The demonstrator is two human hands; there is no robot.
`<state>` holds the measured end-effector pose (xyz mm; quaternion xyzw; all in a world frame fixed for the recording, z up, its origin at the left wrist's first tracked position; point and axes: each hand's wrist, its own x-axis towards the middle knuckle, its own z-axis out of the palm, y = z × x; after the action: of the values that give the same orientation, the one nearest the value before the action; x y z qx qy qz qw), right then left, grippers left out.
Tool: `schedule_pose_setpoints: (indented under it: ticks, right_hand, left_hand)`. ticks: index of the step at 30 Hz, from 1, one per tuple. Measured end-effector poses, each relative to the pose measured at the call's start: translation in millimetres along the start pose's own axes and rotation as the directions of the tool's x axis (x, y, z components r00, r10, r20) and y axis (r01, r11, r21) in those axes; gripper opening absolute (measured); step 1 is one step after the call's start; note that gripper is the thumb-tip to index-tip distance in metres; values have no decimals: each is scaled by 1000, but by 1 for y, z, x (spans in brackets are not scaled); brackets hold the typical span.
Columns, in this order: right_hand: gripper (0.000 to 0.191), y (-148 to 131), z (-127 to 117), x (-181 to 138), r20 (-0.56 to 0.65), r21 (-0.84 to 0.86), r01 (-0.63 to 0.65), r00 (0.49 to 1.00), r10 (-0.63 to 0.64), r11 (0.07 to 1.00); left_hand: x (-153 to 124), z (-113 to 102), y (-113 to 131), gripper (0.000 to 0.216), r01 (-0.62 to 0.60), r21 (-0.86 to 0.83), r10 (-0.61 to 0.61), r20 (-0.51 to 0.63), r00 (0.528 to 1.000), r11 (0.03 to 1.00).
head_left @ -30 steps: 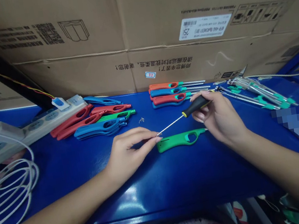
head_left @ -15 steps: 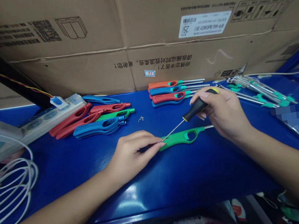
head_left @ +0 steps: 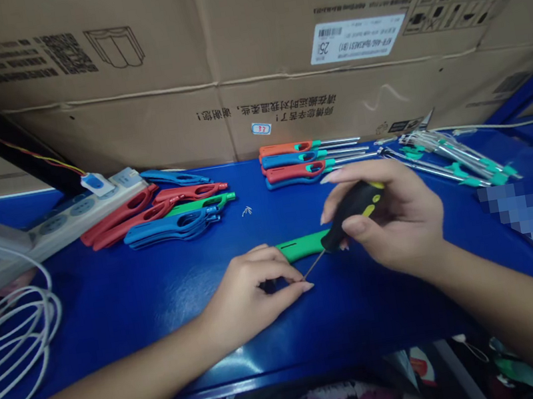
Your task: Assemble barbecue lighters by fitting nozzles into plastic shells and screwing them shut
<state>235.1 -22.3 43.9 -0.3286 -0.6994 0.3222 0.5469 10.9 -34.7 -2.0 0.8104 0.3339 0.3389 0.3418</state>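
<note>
My right hand [head_left: 391, 217] is wrapped round a screwdriver with a black and yellow handle [head_left: 352, 211], its thin shaft slanting down and left. My left hand [head_left: 253, 292] pinches at the shaft's tip with thumb and forefinger; what lies between the fingertips is too small to make out. A green lighter body [head_left: 301, 246] lies flat on the blue table [head_left: 174, 322], partly hidden behind both hands and the screwdriver.
A pile of red, blue and green lighter shells [head_left: 162, 212] lies at the left, assembled lighters [head_left: 298, 162] at the back centre, metal tubes with teal parts [head_left: 447, 161] at the right. A power strip [head_left: 43, 228], white cable coil [head_left: 1, 349] and cardboard boxes [head_left: 244, 61] border the table.
Both hands have moved toward me. The screwdriver has swung down over the green lighter body, and my left fingers have followed its tip off the lighter's end.
</note>
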Motion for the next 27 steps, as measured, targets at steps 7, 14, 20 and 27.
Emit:
schedule_pose_setpoints:
  ticks: [7, 14, 20, 27]
  right_hand:
    - [68, -2, 0, -1, 322, 13, 8, 947, -12, 1000]
    - [68, 5, 5, -5, 300, -6, 25, 954, -22, 1000]
    - [63, 8, 6, 0, 94, -10, -27, 995, 28, 1000]
    - [61, 17, 12, 4, -70, 63, -52, 996, 56, 997]
  left_hand:
    - [0, 1, -7, 6, -44, 26, 41, 89, 995, 999]
    - [1, 0, -6, 5, -128, 32, 124, 117, 985, 991]
    - [4, -9, -7, 33, -31, 183, 33, -7, 999, 983]
    - [8, -11, -17, 43, 78, 299, -84, 7, 996, 951]
